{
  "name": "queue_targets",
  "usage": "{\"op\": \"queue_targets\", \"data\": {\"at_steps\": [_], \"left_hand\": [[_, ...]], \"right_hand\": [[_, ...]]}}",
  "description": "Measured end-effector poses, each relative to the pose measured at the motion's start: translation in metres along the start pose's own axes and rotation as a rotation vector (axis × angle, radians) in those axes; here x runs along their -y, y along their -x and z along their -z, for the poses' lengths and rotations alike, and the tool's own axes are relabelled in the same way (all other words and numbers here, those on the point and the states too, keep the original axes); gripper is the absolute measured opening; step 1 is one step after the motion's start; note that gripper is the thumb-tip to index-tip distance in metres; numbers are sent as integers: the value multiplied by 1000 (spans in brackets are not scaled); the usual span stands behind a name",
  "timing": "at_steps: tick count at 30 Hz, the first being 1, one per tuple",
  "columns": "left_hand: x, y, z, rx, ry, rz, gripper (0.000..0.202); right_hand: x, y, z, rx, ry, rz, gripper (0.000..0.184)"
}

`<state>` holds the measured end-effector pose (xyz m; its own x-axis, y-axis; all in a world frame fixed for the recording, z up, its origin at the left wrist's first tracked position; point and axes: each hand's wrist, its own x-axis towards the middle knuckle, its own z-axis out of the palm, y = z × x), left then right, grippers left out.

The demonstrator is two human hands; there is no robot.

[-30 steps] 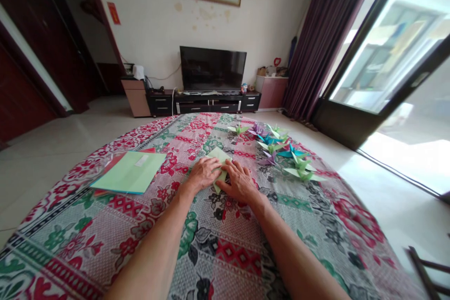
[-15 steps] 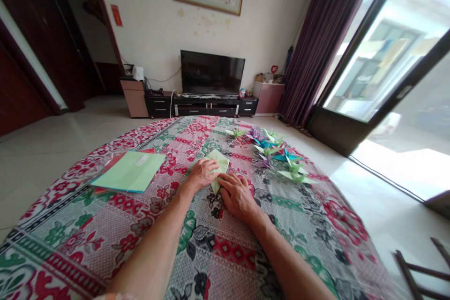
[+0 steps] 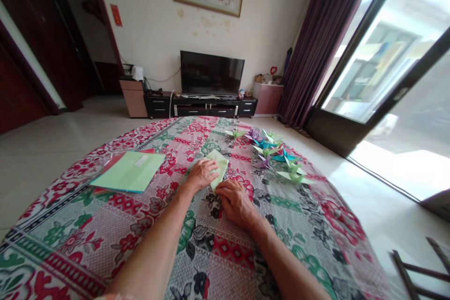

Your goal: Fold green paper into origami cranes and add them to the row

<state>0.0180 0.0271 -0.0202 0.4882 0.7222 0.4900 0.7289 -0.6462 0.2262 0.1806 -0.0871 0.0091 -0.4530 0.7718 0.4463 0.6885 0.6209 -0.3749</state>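
Touching grn ppr (image 3: 222, 164) edges mid-tbl (image 3: 221, 265): LH (image 3: 201, 176), RH (image 3: 238, 200)

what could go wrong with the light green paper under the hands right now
The light green paper could slide on the patterned tablecloth if the left hand, lying over its left side, eases off. The right hand has its fingers at the near tip, so a crease pressed there might come out crooked. A wide outward sweep of that hand might also knock the nearest green paper crane.
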Motion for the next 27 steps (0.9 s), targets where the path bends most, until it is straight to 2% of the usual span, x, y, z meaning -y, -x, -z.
{"op": "queue_targets", "data": {"at_steps": [10,14,22,27], "left_hand": [[-1,0,2,28,-17,8,30],[-2,0,2,20,-30,14,29],[3,0,-3,4,-10,-8,27],[5,0,-5,23,-14,14,29]], "right_hand": [[-3,-1,-1,-17,-37,-27,24],[-5,-5,-1,37,-14,1,16],[-10,-18,4,152,62,141,13],[-4,-21,5,166,41,106,13]]}}
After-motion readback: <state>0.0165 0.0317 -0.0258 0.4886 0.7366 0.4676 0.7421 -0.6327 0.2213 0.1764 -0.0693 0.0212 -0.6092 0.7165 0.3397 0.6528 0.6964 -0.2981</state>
